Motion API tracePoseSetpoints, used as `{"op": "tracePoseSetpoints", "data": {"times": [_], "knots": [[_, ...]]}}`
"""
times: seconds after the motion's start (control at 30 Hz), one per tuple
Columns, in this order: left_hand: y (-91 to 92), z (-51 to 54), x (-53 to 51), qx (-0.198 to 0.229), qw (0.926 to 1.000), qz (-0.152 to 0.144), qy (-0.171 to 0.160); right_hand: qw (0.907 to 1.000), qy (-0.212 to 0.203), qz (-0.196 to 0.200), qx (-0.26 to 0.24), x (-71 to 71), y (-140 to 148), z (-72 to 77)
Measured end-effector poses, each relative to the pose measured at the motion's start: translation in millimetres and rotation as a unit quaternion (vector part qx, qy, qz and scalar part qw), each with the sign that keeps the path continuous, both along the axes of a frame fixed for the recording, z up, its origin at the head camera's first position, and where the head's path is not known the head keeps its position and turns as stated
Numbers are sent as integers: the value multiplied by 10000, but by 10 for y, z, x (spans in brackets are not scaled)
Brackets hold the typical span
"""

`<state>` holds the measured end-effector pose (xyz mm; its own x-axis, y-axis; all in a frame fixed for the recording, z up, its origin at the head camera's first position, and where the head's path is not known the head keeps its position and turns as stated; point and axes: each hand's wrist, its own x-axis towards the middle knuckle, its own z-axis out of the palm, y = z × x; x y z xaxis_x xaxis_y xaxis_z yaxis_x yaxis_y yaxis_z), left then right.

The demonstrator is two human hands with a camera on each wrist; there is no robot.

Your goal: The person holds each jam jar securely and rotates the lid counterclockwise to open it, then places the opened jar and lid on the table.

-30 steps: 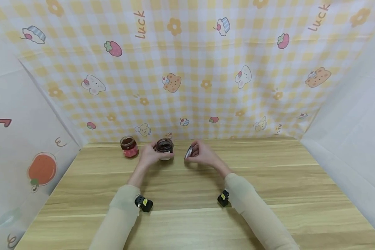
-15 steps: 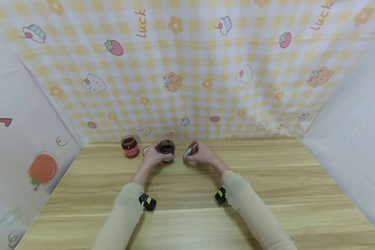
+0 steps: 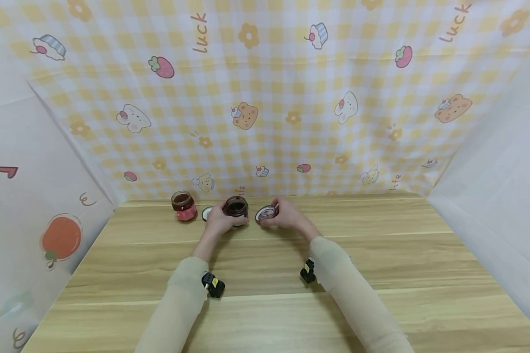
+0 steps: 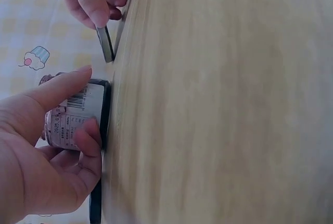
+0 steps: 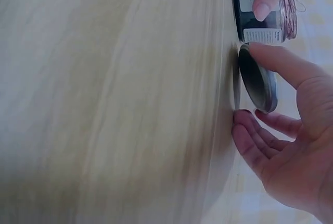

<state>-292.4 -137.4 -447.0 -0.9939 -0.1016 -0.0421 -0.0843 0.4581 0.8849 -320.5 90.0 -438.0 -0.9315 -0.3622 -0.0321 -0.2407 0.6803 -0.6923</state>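
Observation:
My left hand [image 3: 218,221] grips a small open glass jar [image 3: 236,205] with dark contents, standing upright at the back of the table. Its white printed label shows in the left wrist view, between thumb and curled fingers. Just right of the jar, my right hand [image 3: 288,214] pinches a round jar lid [image 3: 265,214] by its edges, thumb on the near side. That lid [image 5: 257,81] is tilted, low over the table, apart from the jar. A second lid [image 3: 206,213], pale on its upward face, lies left of the left hand and is partly hidden by it.
Farther left stands another open glass jar [image 3: 184,207] with a red-pink label and dark red contents. The wooden table [image 3: 265,318] ends at a yellow checked cloth [image 3: 274,142] close behind the jars. White sheets hang at both sides.
The lid in my right hand has tipped from nearly edge-on to flatter, its round face now showing in the head view. My left hand and jar have shifted slightly right, uncovering the second lid.

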Motion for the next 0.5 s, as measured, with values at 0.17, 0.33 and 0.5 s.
{"op": "tracePoseSetpoints", "data": {"times": [0.17,0.33,0.5], "knots": [[19,20,-5,-93,9999,38,-35,9997,-123,-98,175,-5,-43,33],[51,35,-10,-89,9998,156,-125,9993,-190,-209,241,-43,-74,6],[77,51,-14,53,9993,262,-262,9992,-174,-241,278,-79,-97,-45]]}}
